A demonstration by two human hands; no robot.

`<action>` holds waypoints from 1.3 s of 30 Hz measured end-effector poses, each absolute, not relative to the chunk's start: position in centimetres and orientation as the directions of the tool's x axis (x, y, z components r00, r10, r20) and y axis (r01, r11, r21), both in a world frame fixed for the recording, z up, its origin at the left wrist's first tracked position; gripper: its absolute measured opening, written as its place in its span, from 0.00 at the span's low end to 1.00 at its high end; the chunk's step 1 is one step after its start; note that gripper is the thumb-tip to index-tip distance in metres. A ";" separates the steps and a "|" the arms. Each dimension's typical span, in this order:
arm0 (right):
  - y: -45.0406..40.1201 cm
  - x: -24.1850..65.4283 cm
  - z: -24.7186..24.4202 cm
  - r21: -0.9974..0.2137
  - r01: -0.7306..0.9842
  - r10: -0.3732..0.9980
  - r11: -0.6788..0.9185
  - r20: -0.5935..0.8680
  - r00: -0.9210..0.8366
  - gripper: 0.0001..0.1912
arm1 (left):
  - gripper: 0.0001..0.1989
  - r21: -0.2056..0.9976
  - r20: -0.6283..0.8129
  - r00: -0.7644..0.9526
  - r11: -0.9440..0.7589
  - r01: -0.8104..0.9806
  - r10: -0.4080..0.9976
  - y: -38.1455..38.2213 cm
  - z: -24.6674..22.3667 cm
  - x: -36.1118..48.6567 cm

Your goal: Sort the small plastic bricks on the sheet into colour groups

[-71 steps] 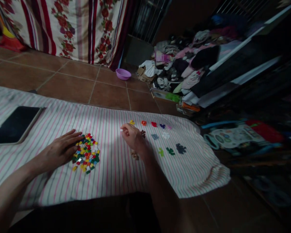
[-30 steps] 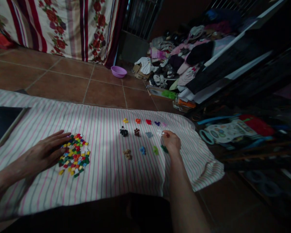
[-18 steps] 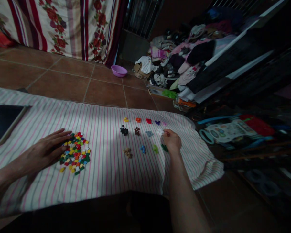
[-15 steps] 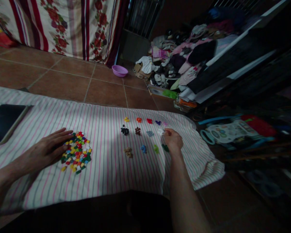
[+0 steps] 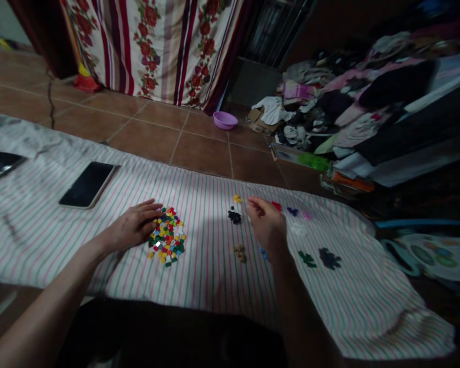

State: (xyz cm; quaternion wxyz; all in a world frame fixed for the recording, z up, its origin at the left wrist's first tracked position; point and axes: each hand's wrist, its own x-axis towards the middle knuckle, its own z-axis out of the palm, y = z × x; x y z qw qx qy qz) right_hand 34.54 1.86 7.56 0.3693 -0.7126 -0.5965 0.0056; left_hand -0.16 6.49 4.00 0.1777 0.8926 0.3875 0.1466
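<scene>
My left hand [image 5: 134, 225] lies with fingers stretched out over the left edge of a mixed pile of small colourful blocks [image 5: 169, 235] on the striped cloth. My right hand [image 5: 267, 222] hovers over the sorted clusters, its fingers curled in with no piece showing between them. To its left are yellow blocks [image 5: 236, 198], black blocks [image 5: 234, 216] and tan blocks [image 5: 239, 253]. Red blocks [image 5: 276, 206], purple blocks [image 5: 292, 211], pink blocks [image 5: 307, 215], white blocks [image 5: 298, 228] and green blocks [image 5: 307, 259] lie to its right. Blue blocks [image 5: 263, 253] are partly hidden by my wrist.
A dark cluster [image 5: 330, 258] lies right of the green blocks. Two phones, one a dark-screened phone [image 5: 88, 185], rest on the cloth at left. Beyond the cloth's far edge are a purple basin [image 5: 225, 120] on the tiled floor and heaped clothes [image 5: 310, 97].
My right hand has moved left from the white blocks toward the black and yellow ones. My left hand stays at the mixed pile. The view has swung left.
</scene>
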 end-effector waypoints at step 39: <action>6.6 20.6 2.5 -0.471 0.759 0.890 0.449 0.308 -0.335 0.11 | 0.19 0.457 0.177 0.605 -0.610 0.647 0.776 5.8 3.0 -0.8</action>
